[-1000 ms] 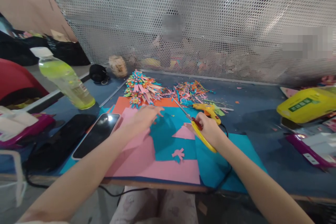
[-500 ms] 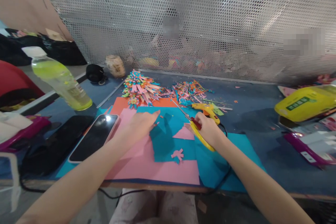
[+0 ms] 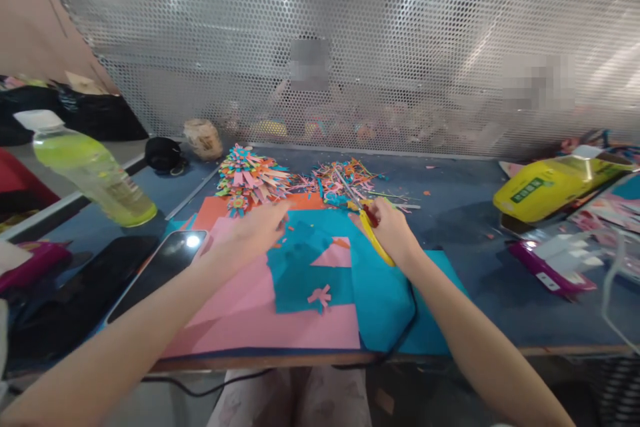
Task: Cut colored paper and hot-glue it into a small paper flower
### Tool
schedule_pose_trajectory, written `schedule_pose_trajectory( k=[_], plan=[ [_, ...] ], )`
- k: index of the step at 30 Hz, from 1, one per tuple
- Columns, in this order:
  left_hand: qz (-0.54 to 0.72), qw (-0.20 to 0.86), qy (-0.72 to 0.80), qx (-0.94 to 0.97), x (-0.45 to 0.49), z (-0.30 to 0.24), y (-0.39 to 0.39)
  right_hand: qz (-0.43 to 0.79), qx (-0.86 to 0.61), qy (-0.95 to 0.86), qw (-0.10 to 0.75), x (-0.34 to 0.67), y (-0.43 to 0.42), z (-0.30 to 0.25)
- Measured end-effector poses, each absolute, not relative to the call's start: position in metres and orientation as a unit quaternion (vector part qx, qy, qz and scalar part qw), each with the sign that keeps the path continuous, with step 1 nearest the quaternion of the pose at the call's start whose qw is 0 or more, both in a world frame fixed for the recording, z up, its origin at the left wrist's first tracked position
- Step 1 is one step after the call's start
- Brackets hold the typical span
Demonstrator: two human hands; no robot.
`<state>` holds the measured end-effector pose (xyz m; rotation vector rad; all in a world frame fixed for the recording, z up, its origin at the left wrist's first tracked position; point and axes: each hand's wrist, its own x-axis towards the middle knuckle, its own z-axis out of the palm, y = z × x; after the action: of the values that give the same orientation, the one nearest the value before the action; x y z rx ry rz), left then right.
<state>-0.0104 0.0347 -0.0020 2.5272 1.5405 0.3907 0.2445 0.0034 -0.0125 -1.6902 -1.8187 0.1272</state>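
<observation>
Scissors [image 3: 373,233] with yellow and red handles are gripped in my right hand [image 3: 393,230], their blades pointing up and left toward a heap of paper scraps. My left hand [image 3: 260,230] hovers over pink and blue paper, fingers curled together; what they hold, if anything, is too small to make out. Between the hands lies a blue paper sheet [image 3: 310,280] on a larger pink sheet [image 3: 250,330]. On it rest a pink paper triangle [image 3: 333,255] and a small fringed pink cutting [image 3: 320,295]. A yellow glue gun, mostly hidden, is behind my right hand.
A cluster of fringed paper flowers [image 3: 250,177] stands beside loose paper strips [image 3: 345,177] near the perforated metal panel [image 3: 400,47]. To the left are a phone [image 3: 160,273] and a green drink bottle [image 3: 95,170]. A yellow packet [image 3: 537,190] sits right; a black cord [image 3: 407,320] crosses blue paper.
The view has shifted to the right. My left index finger, stretched out before, has curled in. An orange scrap now shows on the pink triangle. My right hand still grips the scissors.
</observation>
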Motion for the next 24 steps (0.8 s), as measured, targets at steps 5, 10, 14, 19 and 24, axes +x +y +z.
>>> schedule_pose_trajectory(
  k=[5, 10, 14, 19, 24],
  plan=[
    [0.108, 0.011, 0.410, 0.906, 0.041, -0.001, 0.067, 0.048, -0.659, -0.655, 0.367, 0.263, 0.011, -0.009],
    [0.136, -0.014, 0.397, 0.907, 0.081, 0.001, 0.119, 0.061, -0.672, -0.644, 0.360, 0.268, 0.016, -0.011],
    [0.144, -0.019, 0.422, 0.895, 0.080, -0.006, 0.135, 0.067, -0.667, -0.653, 0.353, 0.266, 0.014, -0.010],
    [0.122, 0.026, 0.418, 0.900, 0.049, -0.005, 0.102, 0.043, -0.674, -0.663, 0.323, 0.260, 0.012, -0.011],
    [0.061, 0.123, 0.356, 0.924, 0.016, 0.003, 0.041, 0.035, -0.671, -0.683, 0.288, 0.255, 0.012, -0.016]
  ],
)
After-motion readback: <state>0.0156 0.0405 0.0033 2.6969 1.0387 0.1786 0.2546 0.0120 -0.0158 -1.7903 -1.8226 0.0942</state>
